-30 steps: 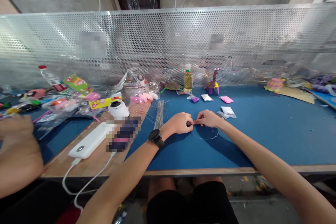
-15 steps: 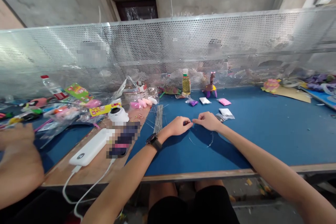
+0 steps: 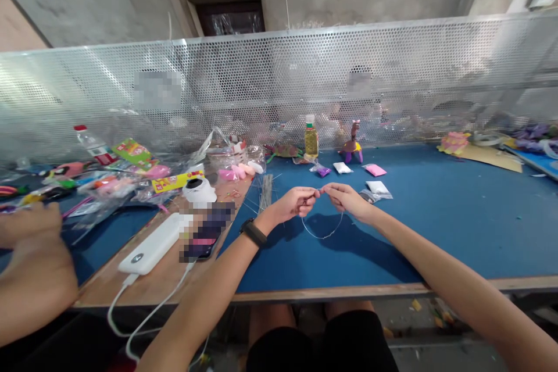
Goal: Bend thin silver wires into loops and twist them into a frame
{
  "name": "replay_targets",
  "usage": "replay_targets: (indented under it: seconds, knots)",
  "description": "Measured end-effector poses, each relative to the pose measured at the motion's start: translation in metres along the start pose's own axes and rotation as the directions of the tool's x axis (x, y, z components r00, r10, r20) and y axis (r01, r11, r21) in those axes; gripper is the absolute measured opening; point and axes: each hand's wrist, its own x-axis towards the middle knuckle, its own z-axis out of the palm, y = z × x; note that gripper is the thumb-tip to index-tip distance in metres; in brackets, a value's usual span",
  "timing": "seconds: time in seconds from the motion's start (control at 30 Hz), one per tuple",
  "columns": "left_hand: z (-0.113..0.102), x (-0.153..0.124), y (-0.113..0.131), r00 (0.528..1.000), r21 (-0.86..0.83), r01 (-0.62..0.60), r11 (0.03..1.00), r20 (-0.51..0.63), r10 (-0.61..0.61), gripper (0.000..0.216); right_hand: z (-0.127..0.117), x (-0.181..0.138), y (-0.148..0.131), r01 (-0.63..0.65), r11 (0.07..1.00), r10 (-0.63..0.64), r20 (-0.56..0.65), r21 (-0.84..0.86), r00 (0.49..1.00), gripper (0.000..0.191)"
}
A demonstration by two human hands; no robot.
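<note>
Over the blue tabletop, my left hand point(image 3: 300, 202) and my right hand point(image 3: 342, 197) meet fingertip to fingertip, both pinched closed on a thin silvery wire point(image 3: 323, 238). The wire hangs below them in a rounded loop, its lower right part looking twisted. Where its ends meet is hidden by my fingers. A bundle of straight thin wires point(image 3: 265, 192) lies just left of my left hand. Beyond my right hand rest small packets: a white one point(image 3: 378, 188) closest, then another white one point(image 3: 342, 168), a pink one point(image 3: 375, 170) and a purple one point(image 3: 322, 171).
A clay figure point(image 3: 351, 142) and an oil bottle point(image 3: 311, 138) stand at the perforated metal screen point(image 3: 279, 81). To the left lie a power bank point(image 3: 152, 244), a phone point(image 3: 207, 232) and a white roundish device point(image 3: 199, 192). Another person's arm point(image 3: 35, 256) rests at far left.
My hands have turned upward and slightly raised, with fingertips now touching. The wire, formerly two hanging strands, now shows as a closed-looking loop beneath them.
</note>
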Motion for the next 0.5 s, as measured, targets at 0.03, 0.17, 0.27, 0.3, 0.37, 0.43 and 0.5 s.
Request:
replay_targets:
  seconds: [0.03, 0.17, 0.27, 0.3, 0.37, 0.43, 0.5]
  knots:
    - [0.0003, -0.0004, 0.0014, 1.000, -0.008, 0.020, 1.000, 0.005, -0.020, 0.019, -0.0005, -0.0002, -0.0011, -0.049, 0.997, 0.047, 0.034, 0.064, 0.998, 0.034]
    - [0.0023, 0.0005, 0.0029, 0.999, 0.015, 0.030, 0.999, -0.041, -0.030, 0.013, -0.0035, -0.0012, -0.0035, -0.225, 0.959, 0.197, 0.165, 0.174, 0.966, 0.025]
    - [0.0039, 0.0028, 0.0007, 0.997, -0.013, 0.049, 0.999, -0.051, -0.050, 0.016, -0.0035, -0.0008, -0.0023, -0.286, 0.938, 0.247, 0.198, 0.196, 0.948, 0.022]
    - [0.0044, 0.0036, -0.0001, 0.997, -0.026, 0.057, 0.998, -0.049, -0.058, 0.017, -0.0030, -0.0004, -0.0020, -0.292, 0.935, 0.254, 0.199, 0.199, 0.947, 0.021]
    - [0.0059, 0.0047, -0.0012, 0.996, -0.027, 0.062, 0.998, -0.055, -0.064, 0.015, -0.0019, 0.0002, -0.0020, -0.296, 0.933, 0.257, 0.196, 0.207, 0.946, 0.019]
    - [0.0079, 0.0049, -0.0015, 0.996, 0.000, 0.069, 0.998, -0.064, -0.069, 0.014, -0.0014, 0.0007, -0.0029, -0.314, 0.923, 0.268, 0.215, 0.222, 0.939, 0.018]
    - [0.0102, 0.0042, -0.0013, 0.994, 0.025, 0.089, 0.996, -0.059, -0.087, 0.015, -0.0022, 0.0010, -0.0041, -0.357, 0.901, 0.289, 0.272, 0.247, 0.918, 0.019]
